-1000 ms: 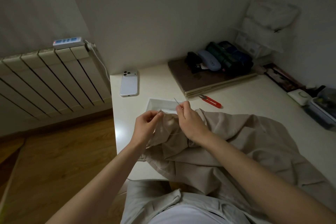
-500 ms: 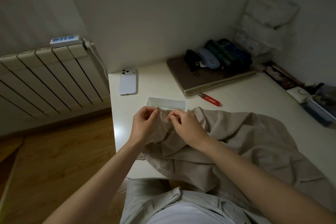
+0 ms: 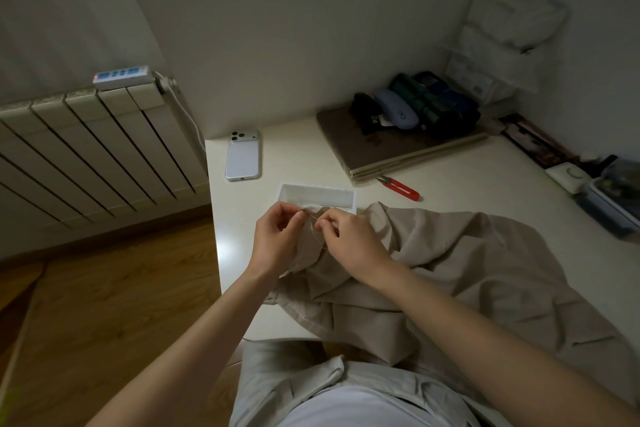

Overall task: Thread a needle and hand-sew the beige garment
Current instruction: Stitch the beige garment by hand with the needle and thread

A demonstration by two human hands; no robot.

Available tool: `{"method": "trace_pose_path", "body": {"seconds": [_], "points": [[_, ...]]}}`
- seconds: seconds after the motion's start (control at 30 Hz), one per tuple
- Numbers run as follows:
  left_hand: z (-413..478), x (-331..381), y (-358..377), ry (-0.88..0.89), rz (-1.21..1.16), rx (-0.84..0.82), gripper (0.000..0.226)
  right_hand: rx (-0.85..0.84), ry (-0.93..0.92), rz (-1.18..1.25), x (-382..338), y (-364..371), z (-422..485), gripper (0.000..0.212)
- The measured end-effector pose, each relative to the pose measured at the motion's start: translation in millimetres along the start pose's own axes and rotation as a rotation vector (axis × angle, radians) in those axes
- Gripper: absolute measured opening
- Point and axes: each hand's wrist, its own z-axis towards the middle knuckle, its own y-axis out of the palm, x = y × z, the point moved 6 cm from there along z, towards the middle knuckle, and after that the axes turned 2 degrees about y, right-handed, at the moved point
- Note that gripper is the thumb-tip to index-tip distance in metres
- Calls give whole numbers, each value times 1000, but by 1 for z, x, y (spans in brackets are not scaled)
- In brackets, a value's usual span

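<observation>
White worktop (image 3: 467, 184) fills the middle of the head view, with its left edge dropping to wood floor and a radiator (image 3: 86, 149) at the upper left. The beige garment (image 3: 450, 270) spreads from the frame's centre to the lower right and spills over the near edge onto your lap.

Your left hand (image 3: 277, 236) has its fingers curled, pinching a raised fold at the garment's upper left corner. Your right hand (image 3: 349, 243) sits just beside it to the right, fingertips pinched on a fine thread (image 3: 316, 229) that runs down the gap between the two hands. The needle itself is too small to make out.

So the work point lies between your fingertips, the right hand nearer the thread, and the seam edge runs roughly toward you. A pull up and right looks open; nothing stands above the cloth there.

A white tray (image 3: 287, 191) touches the fold just beyond your knuckles, red snips (image 3: 403, 189) lie near to its right, and a phone (image 3: 242, 159) rests well apart, upper left.
</observation>
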Motion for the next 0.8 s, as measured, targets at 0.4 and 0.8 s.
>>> {"method": "trace_pose_path", "body": {"seconds": [0.4,0.8], "points": [[1,3,-4,159,99,25,18,17,8,-58,-8,8,0,22],[-2,8,-1,173,126,-1,12,-17,36,71,-7,14,1,24]]}}
